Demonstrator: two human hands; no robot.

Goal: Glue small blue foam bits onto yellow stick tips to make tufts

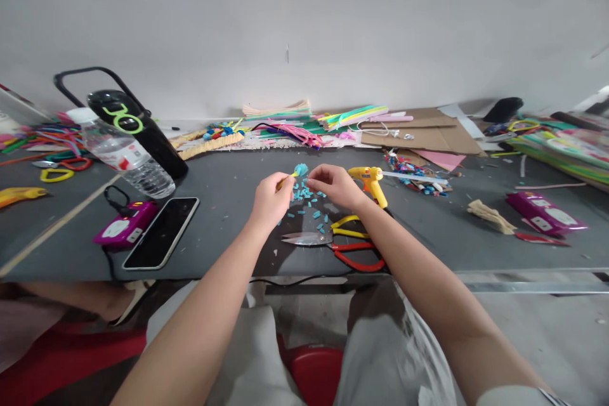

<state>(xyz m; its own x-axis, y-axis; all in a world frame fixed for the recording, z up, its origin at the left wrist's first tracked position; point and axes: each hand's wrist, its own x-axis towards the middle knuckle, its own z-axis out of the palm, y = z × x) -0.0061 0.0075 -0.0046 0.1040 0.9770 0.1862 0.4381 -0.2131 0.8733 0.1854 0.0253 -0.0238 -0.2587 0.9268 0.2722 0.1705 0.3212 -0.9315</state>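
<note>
My left hand (270, 202) is closed on a thin yellow stem topped with a light-blue, petalled tuft (301, 170), like a small handmade flower. Close by on the right, my right hand (339, 186) has its fingertips pinched together; whatever they hold is too small to make out. Small cut light-blue pieces (313, 203) lie scattered on the dark table beneath and between the hands. Nearer to me rest scissors (308, 239) with one yellow and one red handle, blades pointing left. A yellow glue gun (372, 184) lies just beyond my right wrist.
On the left stand a water bottle (137, 165), a black flask (159, 146), a phone (162, 233) and a purple power socket (127, 224). Coloured strips (354, 117) and cardboard (423, 130) line the back wall. Another purple socket (545, 212) sits right. Someone's leg shows lower left.
</note>
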